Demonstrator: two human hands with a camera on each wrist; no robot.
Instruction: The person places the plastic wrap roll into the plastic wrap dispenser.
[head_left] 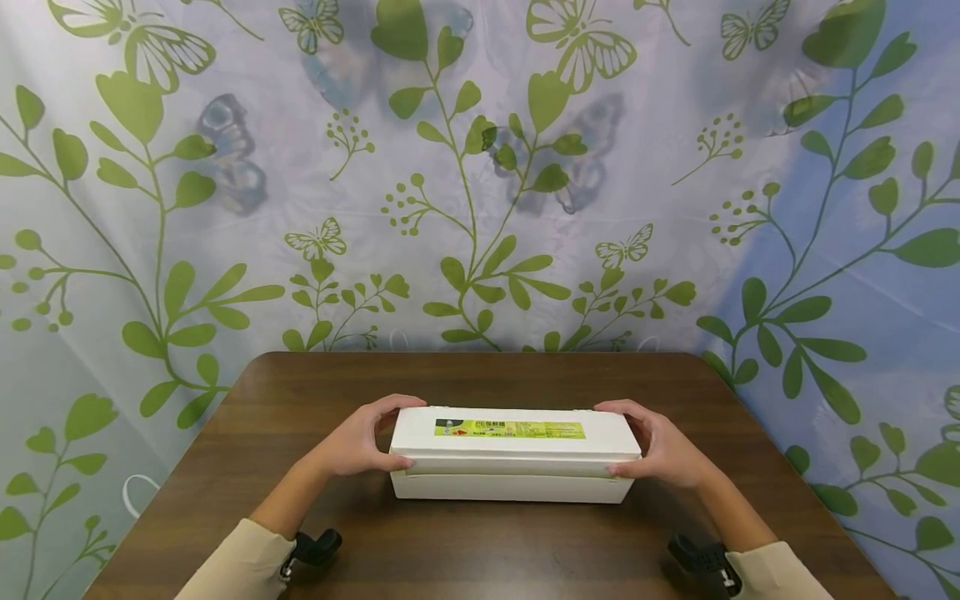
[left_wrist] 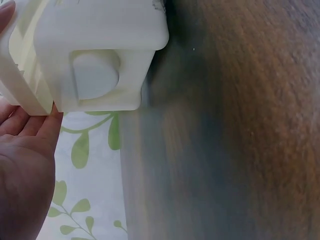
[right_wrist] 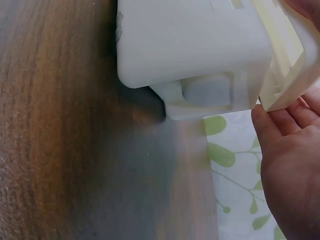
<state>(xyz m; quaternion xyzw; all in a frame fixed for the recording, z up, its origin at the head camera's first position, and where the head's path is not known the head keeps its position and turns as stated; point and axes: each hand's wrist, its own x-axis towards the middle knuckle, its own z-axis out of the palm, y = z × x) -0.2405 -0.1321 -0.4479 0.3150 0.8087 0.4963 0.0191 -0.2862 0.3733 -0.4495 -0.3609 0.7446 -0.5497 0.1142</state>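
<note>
A long white cling film box (head_left: 510, 489) stands on the table with a green-yellow label (head_left: 510, 428) on its lid (head_left: 517, 446). My left hand (head_left: 358, 442) grips the lid's left end, thumb at the front edge and fingers at the back. At the other end my right hand (head_left: 670, 443) holds the lid the same way. Both wrist views show a gap between the lid (left_wrist: 31, 95) and the box body (right_wrist: 195, 45), so the lid is slightly raised. What lies inside the box is hidden.
The dark brown wooden table (head_left: 510, 550) has a rounded far edge. Behind it hangs a curtain (head_left: 480, 208) printed with green leaves and butterflies. Black wrist straps (head_left: 318, 547) sit at both sleeves' cuffs.
</note>
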